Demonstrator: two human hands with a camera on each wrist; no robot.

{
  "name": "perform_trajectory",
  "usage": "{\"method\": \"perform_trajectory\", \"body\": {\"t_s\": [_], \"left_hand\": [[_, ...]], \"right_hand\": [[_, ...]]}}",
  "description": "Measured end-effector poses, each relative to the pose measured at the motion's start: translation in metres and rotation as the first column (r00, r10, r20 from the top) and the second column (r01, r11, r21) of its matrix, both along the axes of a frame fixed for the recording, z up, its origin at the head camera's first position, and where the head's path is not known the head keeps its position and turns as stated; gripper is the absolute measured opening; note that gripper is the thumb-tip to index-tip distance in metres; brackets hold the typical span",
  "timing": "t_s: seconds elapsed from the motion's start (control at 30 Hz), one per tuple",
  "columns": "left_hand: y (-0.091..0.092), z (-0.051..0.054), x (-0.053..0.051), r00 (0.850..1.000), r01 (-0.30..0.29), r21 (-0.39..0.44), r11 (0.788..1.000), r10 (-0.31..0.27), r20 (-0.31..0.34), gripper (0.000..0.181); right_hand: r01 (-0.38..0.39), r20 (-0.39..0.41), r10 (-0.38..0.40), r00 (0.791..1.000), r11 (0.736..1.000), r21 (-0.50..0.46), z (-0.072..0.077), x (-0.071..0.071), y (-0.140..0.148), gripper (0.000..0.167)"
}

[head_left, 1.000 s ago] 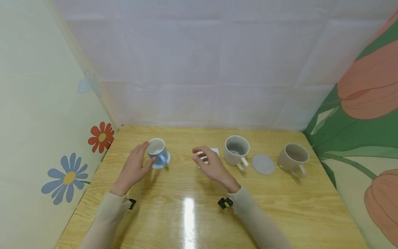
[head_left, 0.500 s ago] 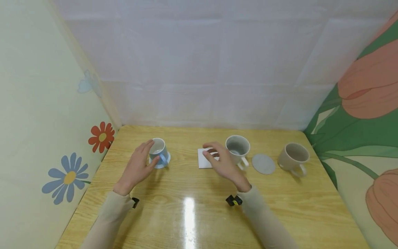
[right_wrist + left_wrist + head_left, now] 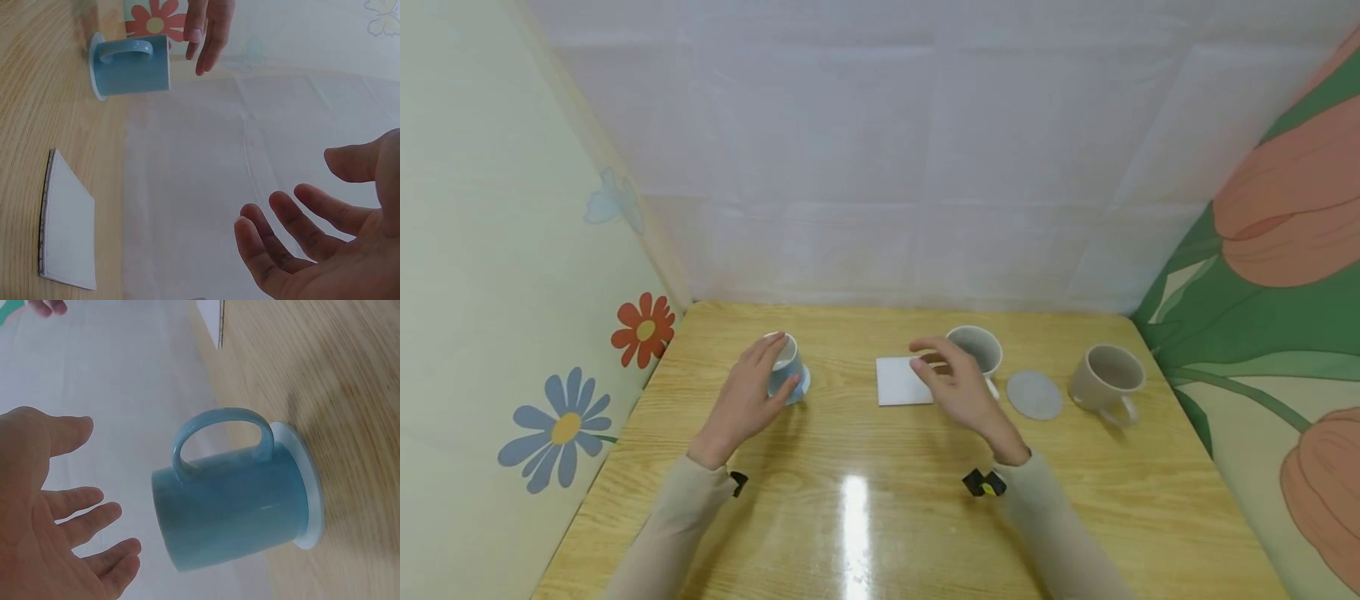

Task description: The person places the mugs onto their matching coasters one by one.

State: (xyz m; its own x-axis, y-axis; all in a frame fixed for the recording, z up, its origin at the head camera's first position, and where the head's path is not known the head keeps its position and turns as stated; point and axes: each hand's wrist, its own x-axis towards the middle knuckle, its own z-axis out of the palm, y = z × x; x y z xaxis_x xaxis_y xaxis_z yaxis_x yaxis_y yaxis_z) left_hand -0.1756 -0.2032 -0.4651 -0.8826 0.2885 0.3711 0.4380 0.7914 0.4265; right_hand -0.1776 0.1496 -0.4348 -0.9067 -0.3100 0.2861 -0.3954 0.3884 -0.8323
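Note:
My left hand [image 3: 741, 404] hovers over the light blue mug [image 3: 234, 506] at the left, fingers loosely spread and partly covering it in the head view. The left wrist view shows a gap between those fingers and the mug's rim. That mug stands upright on a pale round coaster [image 3: 316, 506], its handle towards the near side. My right hand [image 3: 964, 390] hangs in the air in front of a white mug [image 3: 987, 350], hiding part of it, with relaxed fingers around nothing. A white square coaster [image 3: 898, 383] lies flat just left of the right hand.
Right of the white mug lies a grey round coaster [image 3: 1034, 395]. Further right stands a beige mug [image 3: 1105, 383] with its handle to the front. The wooden table [image 3: 820, 467] meets a white cloth backdrop [image 3: 880, 208] behind and flower-patterned sides.
My right hand has moved right, from above the square coaster to in front of the white mug, uncovering most of that coaster. The left hand has shifted slightly right, over the blue mug.

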Motion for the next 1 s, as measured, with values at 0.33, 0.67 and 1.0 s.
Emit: {"method": "perform_trajectory", "body": {"t_s": [0.33, 0.67, 1.0], "left_hand": [[0.012, 0.005, 0.0, 1.0, 0.023, 0.006, 1.0, -0.022, -0.008, 0.069], [0.022, 0.008, -0.003, 0.999, 0.037, 0.036, 0.999, -0.038, 0.02, 0.07], [0.032, 0.005, -0.004, 0.998, 0.055, 0.034, 0.998, -0.056, 0.031, 0.069]], "right_hand": [[0.016, -0.001, -0.016, 1.0, 0.999, -0.027, 0.001, 0.002, 0.018, 0.034], [0.046, -0.007, -0.046, 0.999, 0.999, 0.004, 0.007, 0.004, 0.035, 0.034], [0.086, -0.034, -0.086, 0.996, 0.996, 0.009, 0.004, 0.005, 0.052, 0.034]]}}
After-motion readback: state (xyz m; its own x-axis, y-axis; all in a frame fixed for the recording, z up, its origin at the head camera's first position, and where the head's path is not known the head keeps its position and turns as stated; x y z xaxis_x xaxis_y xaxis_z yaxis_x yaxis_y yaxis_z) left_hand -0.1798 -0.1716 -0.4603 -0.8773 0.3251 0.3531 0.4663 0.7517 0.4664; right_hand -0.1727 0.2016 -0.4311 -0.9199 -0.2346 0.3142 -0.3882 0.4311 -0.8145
